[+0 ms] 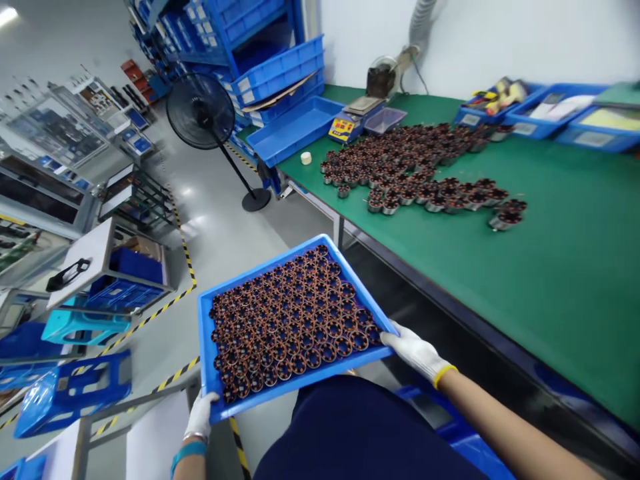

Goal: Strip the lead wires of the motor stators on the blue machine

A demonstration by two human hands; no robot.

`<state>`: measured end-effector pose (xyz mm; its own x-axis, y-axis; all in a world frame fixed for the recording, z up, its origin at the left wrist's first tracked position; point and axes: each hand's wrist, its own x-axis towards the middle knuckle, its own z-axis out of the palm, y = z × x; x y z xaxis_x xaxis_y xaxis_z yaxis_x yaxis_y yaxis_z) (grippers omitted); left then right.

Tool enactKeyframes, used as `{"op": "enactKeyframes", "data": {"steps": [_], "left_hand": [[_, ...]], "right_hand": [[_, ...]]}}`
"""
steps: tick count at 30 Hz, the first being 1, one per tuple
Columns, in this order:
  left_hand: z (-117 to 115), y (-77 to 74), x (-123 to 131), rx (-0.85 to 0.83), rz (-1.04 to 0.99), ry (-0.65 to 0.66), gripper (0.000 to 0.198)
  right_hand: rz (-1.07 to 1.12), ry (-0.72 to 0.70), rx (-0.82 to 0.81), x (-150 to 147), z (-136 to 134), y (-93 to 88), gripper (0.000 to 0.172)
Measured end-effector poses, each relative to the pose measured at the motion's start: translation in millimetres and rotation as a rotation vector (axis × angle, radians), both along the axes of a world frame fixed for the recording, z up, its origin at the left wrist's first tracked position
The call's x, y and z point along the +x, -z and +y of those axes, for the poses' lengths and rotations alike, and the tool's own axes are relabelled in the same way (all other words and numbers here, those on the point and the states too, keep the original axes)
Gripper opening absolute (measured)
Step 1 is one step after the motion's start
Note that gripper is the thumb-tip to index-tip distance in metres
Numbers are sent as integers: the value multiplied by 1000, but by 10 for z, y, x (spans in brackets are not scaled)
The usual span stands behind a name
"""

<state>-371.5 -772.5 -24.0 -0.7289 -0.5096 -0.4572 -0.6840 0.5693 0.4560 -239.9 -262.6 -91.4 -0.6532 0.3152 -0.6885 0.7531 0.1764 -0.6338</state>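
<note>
A shallow blue plastic tray [280, 395] is held up in front of my body, off the table. Rows of round motor stators [295, 307] with copper windings fill it. My left hand [201, 415], in a white glove, grips the tray's near left corner, its thumb over the rim. At the right end, my right hand [417, 350], in a white glove with a yellow cuff, is closed on the rim. The fingers under the tray are hidden on both sides.
On the green-topped table [565, 267] at right stand many more stators [400, 157]. Blue bins [543, 120] line its back edge. A blue tray [295, 130] lies at its far end. A pedestal fan [200, 113] stands ahead; blue stools [75, 393] are at left.
</note>
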Motion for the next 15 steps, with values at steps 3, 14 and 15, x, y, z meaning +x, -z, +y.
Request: {"op": "enactKeyframes", "data": {"steps": [3,14,15], "left_hand": [[-17,35,255,52,-37,-80,10],[-97,183,1080,70,-142,40,4],[-93,179,1153,58,-161,78,5]], "right_hand": [[11,8,-24,212,28,14,63],[-112,171,50,920,58,-121,65],[-125,183,59,986,51,-136,64]]}}
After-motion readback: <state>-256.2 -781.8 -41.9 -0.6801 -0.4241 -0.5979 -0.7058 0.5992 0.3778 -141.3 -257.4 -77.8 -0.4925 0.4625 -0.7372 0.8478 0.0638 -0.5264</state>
